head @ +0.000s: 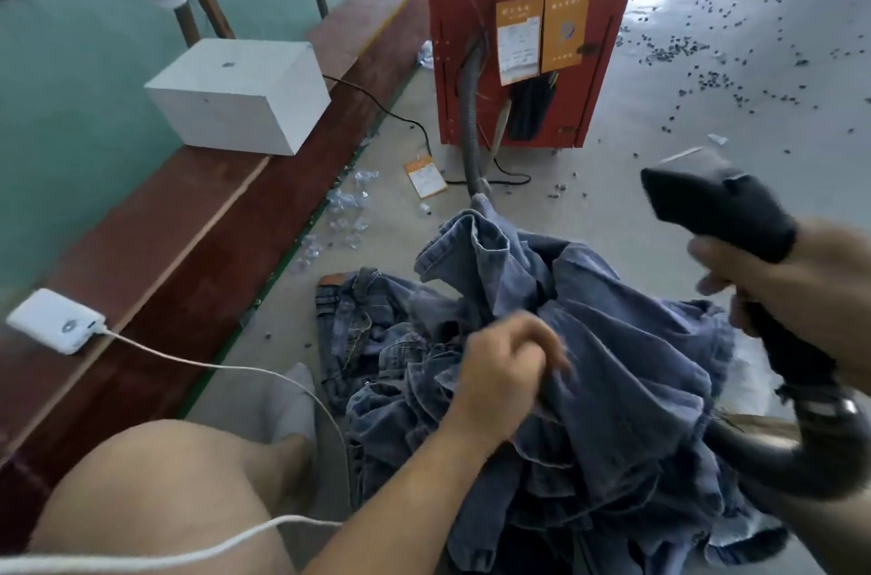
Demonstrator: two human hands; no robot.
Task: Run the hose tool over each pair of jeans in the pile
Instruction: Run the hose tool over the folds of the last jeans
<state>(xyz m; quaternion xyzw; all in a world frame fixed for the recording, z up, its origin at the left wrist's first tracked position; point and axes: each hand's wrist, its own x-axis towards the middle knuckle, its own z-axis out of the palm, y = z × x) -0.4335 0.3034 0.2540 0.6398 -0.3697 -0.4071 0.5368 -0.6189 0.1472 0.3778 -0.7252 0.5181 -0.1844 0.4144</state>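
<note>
Person seated on the floor, jeans pile (542, 376) in front between the knees and the red cabinet (532, 9). Left hand (504, 367) has its grip closed, fingers curled into a bunch of denim on the top pair of jeans (627, 339), lifting it off the heap. Right hand (801, 282) has its grip wrapped tight round the handle of the black hose tool (716, 207); nozzle points up and left, held clear above the denim, not touching it. Black hose (773, 456) loops down behind the right wrist. Both hands are motion-blurred.

Risks, as judged:
- Nozzle is well off the fabric, so a pass begun from here could skim air and miss the pair (the raised fold also hides much of the cloth).
- Left hand pinches only one bunch; the rest hangs, so denim could slip or be sucked into the nozzle mouth and clog it.
- Pairs are tangled; one lying flatter at the pile's left edge (358, 320) could get skipped or counted twice.
- A grey corrugated hose (471, 122) from the cabinet runs into the pile's far end and could snag on lifted jeans.
- White cable (245, 372) from the power bank (56, 320) on the wooden ledge (198, 244) crosses the leg near the pile; a tug on cloth could drag it.
</note>
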